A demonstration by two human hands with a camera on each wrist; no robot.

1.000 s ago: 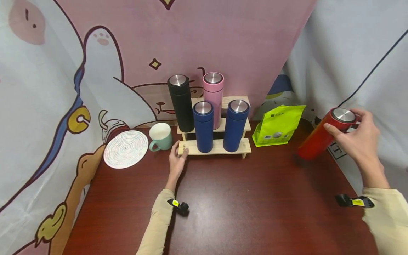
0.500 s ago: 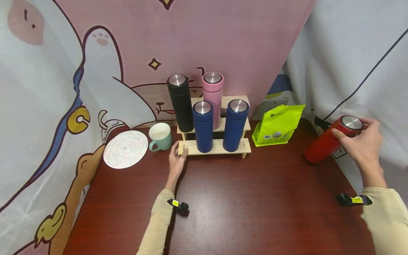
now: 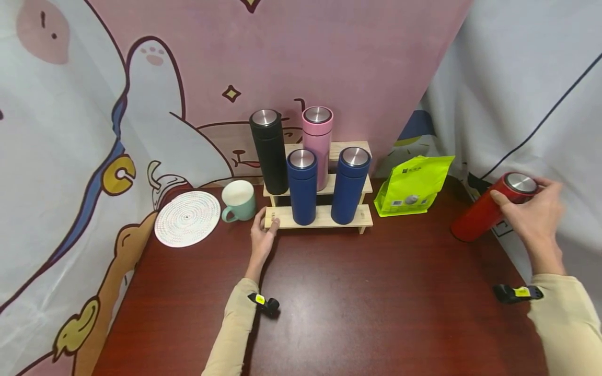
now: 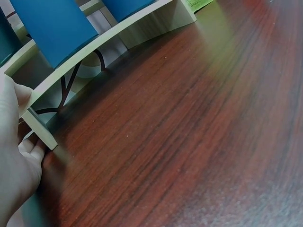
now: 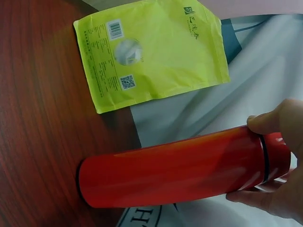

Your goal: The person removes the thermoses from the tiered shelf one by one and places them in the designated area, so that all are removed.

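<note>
Right of four bottles (image 3: pixel 303 194), right fingers (image 5: pixel 253 198) grip one red bottle (image 5: pixel 165 170).

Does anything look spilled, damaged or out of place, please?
Nothing looks spilled or damaged. Only the red thermos flask is off the wooden rack holding four other flasks; the right hand grips its top.

Table (image 3: pixel 338 292) with rack (image 3: pixel 323 216), mug (image 3: pixel 242 209), bag (image 3: pixel 414 187)

Left hand (image 4: pixel 16 168) edge-cropped (left wrist view); bag's fine print (image 5: pixel 100 66) illegible
</note>
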